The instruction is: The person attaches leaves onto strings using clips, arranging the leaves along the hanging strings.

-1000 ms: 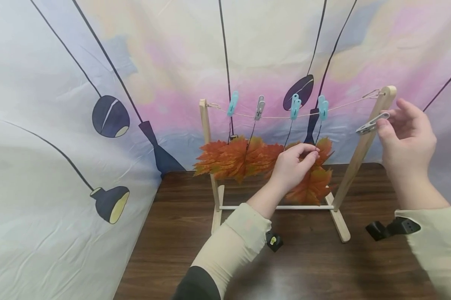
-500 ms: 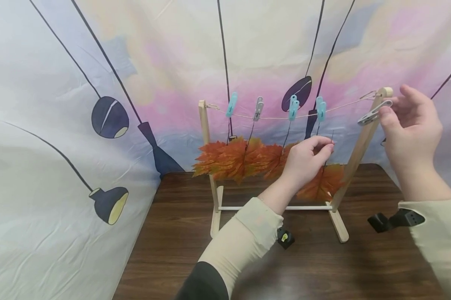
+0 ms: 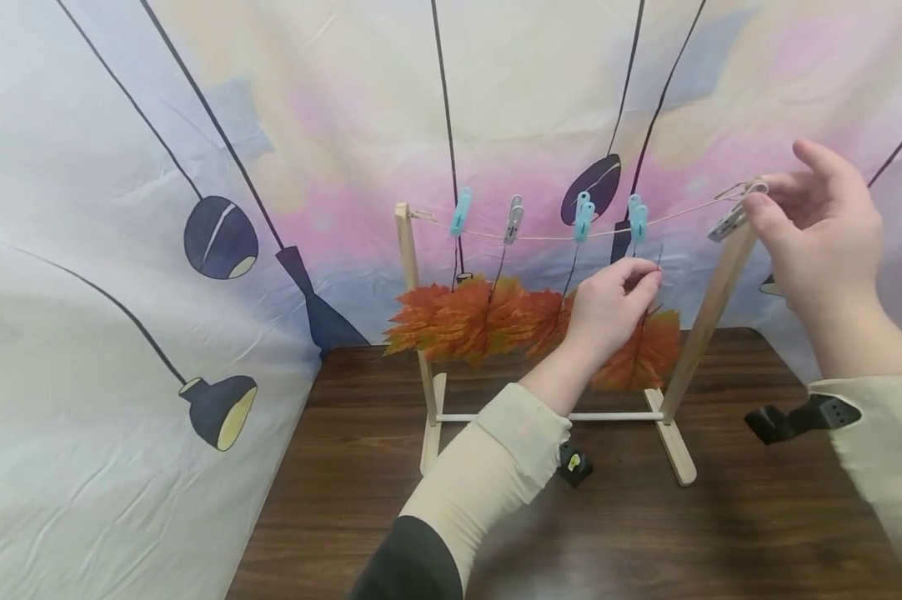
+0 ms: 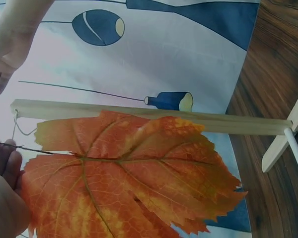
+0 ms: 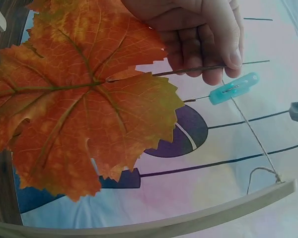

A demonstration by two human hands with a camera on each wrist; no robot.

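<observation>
My left hand (image 3: 608, 304) pinches the thin dark stem of an orange maple leaf (image 4: 124, 171), which hangs below the fingers, right of the other leaves. In the head view my right hand (image 3: 822, 237) holds a grey clothespin (image 3: 730, 218) between thumb and fingers, beside the top of the right post. The string (image 3: 676, 215) runs between two wooden posts. On it sit blue clothespins, the nearest one (image 5: 233, 89) close to the left fingertips, and one grey clothespin (image 3: 514, 220). Several orange leaves (image 3: 481, 321) hang from these pins, partly hidden by my left hand.
The wooden stand's right post (image 3: 709, 321) and left post (image 3: 409, 250) rise from feet on the dark wood table (image 3: 346, 500). A white rod (image 3: 608, 416) joins them low down. Behind hangs a cloth (image 3: 331, 100) printed with lamps.
My left hand has moved right and slightly up with the leaf, drawing it away from the hanging row. My right hand has risen, bringing the grey clothespin up near the string's right end.
</observation>
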